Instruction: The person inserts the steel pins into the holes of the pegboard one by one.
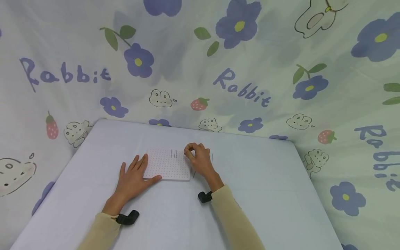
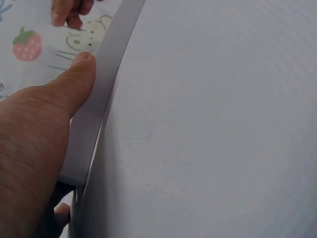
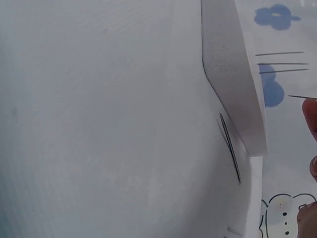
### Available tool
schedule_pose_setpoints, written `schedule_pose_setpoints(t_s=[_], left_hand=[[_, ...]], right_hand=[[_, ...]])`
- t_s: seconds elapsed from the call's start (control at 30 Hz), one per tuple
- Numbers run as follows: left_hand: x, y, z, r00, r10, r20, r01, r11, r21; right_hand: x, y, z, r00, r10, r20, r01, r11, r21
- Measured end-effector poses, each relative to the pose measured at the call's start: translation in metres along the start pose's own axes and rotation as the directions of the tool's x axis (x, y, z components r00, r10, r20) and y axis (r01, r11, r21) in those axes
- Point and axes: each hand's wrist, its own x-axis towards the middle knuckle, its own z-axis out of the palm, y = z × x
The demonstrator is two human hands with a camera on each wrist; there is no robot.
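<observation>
A white board (image 1: pixel 165 168) dotted with rows of small holes lies on the table. Three thin dark needles (image 1: pixel 174 153) stand upright in it near its back edge. My left hand (image 1: pixel 132 177) rests at the board's left side, fingers spread and straight, thumb (image 2: pixel 81 74) over the front edge. Above the back right corner, my right hand (image 1: pixel 200 158) pinches another needle (image 3: pixel 296 96) between thumb and fingertip; its pointed end sticks out beside the row of standing ones. The other fingers of that hand are bent.
On the table right of the board lies a loose needle (image 3: pixel 230 148), and another needle (image 1: pixel 212 159) shows just beyond my right hand. A white cloth covers the table (image 1: pixel 265 194). Behind it hangs a printed curtain (image 1: pixel 184 62) with flowers and rabbits.
</observation>
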Motion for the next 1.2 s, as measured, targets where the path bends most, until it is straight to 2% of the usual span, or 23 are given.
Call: schedule_pose_setpoints(t_s=[0.37, 0.83, 1.2], left_hand=[[-0.002, -0.001, 0.001, 1.000, -0.003, -0.006, 0.002, 1.000, -0.002], [-0.003, -0.002, 0.006, 1.000, -0.007, -0.002, 0.007, 1.000, 0.000], [0.000, -0.001, 0.002, 1.000, 0.005, -0.014, -0.005, 1.000, -0.007]], right_hand=[[0.001, -0.002, 0.005, 1.000, 0.021, -0.014, -0.021, 0.999, -0.038], [-0.001, -0.005, 0.016, 0.999, 0.054, 0.003, -0.053, 0.986, -0.157], [0.002, -0.010, 0.018, 0.999, 0.041, 0.030, -0.034, 0.979, -0.203]])
